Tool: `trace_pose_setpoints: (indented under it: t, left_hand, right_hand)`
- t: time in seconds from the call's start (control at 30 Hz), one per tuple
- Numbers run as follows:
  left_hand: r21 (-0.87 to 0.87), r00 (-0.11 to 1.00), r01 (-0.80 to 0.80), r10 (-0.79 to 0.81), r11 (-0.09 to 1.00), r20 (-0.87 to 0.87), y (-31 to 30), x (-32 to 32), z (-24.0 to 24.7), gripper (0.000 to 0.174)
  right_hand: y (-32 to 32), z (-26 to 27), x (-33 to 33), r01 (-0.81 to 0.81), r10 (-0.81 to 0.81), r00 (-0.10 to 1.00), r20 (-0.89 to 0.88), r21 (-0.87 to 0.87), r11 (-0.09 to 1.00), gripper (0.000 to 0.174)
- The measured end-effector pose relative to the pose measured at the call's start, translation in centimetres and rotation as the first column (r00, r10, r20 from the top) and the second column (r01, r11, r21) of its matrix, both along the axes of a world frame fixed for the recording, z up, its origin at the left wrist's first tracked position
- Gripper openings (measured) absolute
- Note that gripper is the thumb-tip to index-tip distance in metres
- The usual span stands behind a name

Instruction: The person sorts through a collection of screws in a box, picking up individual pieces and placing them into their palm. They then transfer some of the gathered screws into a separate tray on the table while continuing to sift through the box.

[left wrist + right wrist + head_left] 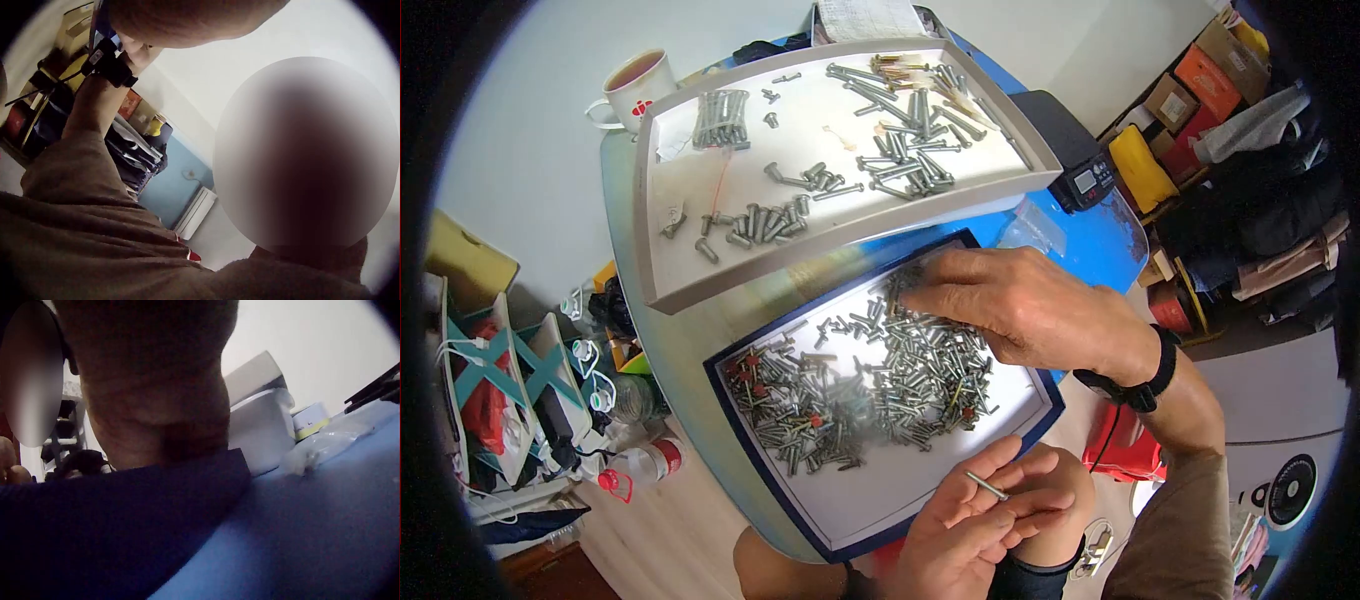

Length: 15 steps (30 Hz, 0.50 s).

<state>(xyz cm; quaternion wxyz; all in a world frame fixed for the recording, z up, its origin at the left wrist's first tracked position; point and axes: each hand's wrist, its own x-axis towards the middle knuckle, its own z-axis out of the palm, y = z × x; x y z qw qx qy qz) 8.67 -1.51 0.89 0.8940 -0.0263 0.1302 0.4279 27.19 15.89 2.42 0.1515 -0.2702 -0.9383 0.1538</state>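
Note:
My left hand (970, 530) is palm up over the near right edge of the blue-rimmed tray (880, 512). A single screw (987, 486) lies across its loosely bent fingers. At the tray's far right side, my right hand (1020, 300) reaches down with bent fingers, its fingertips at the heap of small screws (930, 375); I cannot tell whether they pinch one. Another heap of screws (785, 420), with a few red bits among them, covers the tray's left part. In the right wrist view the dark tray wall (125, 519) hides the fingers.
Behind stands a shallow white box lid (810, 225) with larger bolts sorted in groups (915, 165). A mug (640, 88) stands at its left. A small black scale (1085, 180) and a plastic bag (1035, 228) lie on the blue tabletop (1100, 245). Bottles (640, 462) stand lower left.

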Motion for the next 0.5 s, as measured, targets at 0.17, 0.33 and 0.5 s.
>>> trace_pose_setpoints:
  t: [0.17,0.33,0.5]
  left_hand:
    - [-0.047,0.995,0.022,-0.026,0.999,-0.097,0.63,-0.18,0.83,0.051]
    - [-0.049,0.996,0.0,-0.004,0.999,-0.092,0.97,-0.45,0.8,0.052]
    - [-0.042,0.997,-0.024,0.021,0.999,-0.077,1.13,-0.43,0.56,0.053]
  right_hand:
    - [0.95,0.13,-1.01,0.066,-0.06,0.977,0.207,-0.021,0.998,0.058]
    - [0.73,-0.17,-0.4,0.049,-0.046,0.993,0.113,-0.027,0.998,0.049]
    - [0.24,0.29,-0.1,0.041,-0.037,0.995,0.096,-0.038,0.998,0.038]
